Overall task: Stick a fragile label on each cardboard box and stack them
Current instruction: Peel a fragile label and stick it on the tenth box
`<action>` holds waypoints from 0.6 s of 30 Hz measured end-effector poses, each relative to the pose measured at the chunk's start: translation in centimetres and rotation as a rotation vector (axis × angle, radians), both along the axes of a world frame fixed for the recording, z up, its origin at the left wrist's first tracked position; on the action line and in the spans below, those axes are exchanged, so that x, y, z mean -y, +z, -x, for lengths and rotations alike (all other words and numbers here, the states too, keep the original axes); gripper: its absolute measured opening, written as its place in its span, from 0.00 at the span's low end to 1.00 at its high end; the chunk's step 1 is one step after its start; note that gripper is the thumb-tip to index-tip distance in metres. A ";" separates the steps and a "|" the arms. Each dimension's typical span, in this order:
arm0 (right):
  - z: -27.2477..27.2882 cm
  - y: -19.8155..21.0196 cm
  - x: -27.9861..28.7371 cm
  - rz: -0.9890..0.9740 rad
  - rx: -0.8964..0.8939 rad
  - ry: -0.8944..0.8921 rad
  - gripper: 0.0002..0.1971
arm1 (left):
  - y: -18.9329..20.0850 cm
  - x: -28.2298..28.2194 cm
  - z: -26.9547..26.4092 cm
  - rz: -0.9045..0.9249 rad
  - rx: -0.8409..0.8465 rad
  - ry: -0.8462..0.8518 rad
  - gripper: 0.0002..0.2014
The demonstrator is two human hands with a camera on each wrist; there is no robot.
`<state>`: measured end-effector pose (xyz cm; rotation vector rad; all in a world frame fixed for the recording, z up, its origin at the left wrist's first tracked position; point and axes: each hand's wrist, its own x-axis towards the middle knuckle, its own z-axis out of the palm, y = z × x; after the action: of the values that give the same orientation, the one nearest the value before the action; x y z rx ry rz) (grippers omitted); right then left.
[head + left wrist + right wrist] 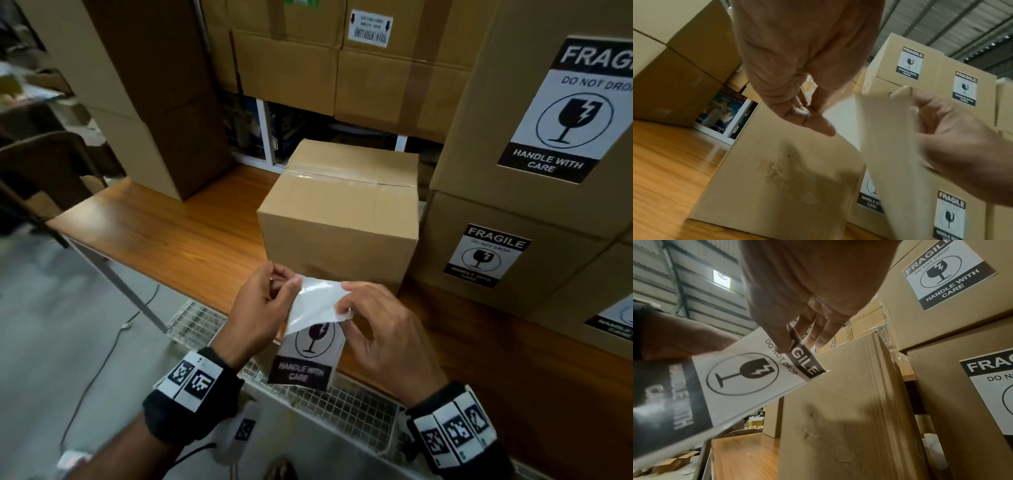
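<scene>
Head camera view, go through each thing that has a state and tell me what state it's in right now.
fragile label: off the box, top folded over, backing being peeled.
left hand: pinches the label's upper left.
right hand: pinches its upper right.
small box: taped shut, near face unlabeled.
stacked boxes: labeled.

A warehouse or packing room, filled with plain brown cardboard boxes (161,85) stacked high behind and beside a long wooden table (191,219). To the right stands a stack of boxes (534,212) already marked with black-and-white fragile labels (488,255) that read "FRAGILE, DO NOT DROP, HANDLE WITH CARE" around a broken-glass symbol, and one sealed, unlabelled box (342,219) sits on the table in front. The wrist views look up at a ribbed metal roof (701,293) on steel beams, with a small bright light panel (721,278), and the floor (44,325) beside the table is bare grey.
</scene>
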<state>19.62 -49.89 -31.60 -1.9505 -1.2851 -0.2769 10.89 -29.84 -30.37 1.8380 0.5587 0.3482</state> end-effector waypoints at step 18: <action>-0.1 1.3 -3.9 0.089 -0.058 -0.089 0.17 | -0.4 -5.1 1.4 0.127 0.043 -0.139 0.27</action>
<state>19.74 -46.04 -30.34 -2.0791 -1.1930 -0.2092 9.45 -24.71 -30.80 1.7316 0.4119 0.2524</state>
